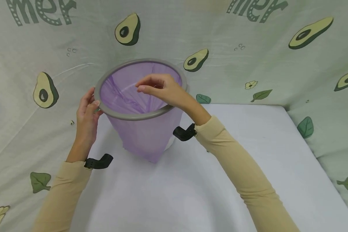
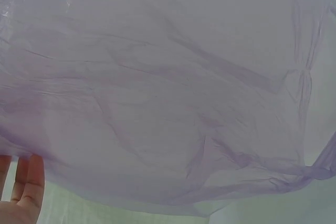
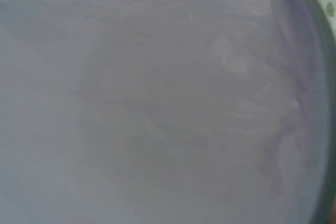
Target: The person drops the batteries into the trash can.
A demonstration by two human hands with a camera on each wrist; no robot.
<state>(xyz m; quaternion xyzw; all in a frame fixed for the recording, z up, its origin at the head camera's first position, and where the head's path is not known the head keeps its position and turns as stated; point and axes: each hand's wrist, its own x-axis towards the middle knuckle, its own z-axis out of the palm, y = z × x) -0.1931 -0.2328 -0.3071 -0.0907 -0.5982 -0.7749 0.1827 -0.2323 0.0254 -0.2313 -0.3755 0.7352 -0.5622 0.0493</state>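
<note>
At the white tabletop's (image 1: 249,145) far left, a translucent purple plastic bag (image 1: 143,133) lines a round grey rim (image 1: 136,116), which the left hand (image 1: 87,119) pinches and should hold steady under the empty, loosely curved right hand (image 1: 166,88).

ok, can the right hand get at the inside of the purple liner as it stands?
Probably yes: the right hand appears empty above the opening, and the purple liner is spread open below it. The left hand grips the grey rim off to the side, apparently out of the way.
</note>
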